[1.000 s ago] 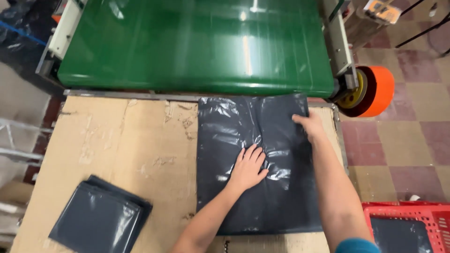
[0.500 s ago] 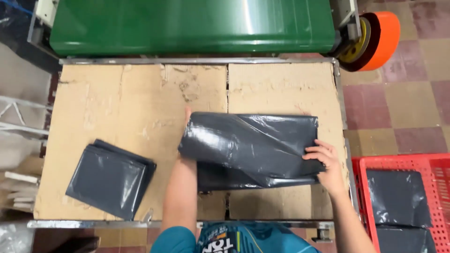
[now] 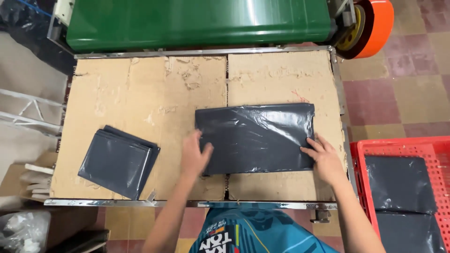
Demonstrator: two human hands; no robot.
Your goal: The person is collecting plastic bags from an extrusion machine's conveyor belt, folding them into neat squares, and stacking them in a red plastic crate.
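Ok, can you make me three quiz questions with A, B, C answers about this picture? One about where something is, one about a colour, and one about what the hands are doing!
1. Where is the small stack of folded dark bags?
A. In the red crate
B. On the left part of the cardboard-topped table
C. On the green conveyor belt

2. What colour is the big roll at the top right?
A. Orange
B. Blue
C. Yellow

3. What are the two hands doing with the big dark plastic bag?
A. Lifting it in the air
B. Staying away from it
C. Lying flat on it, one at each end

Answers:
1. B, the stack lies near the table's left front corner.
2. A, the roll beside the belt is bright orange.
3. C, the left hand presses its left edge and the right hand its right edge.
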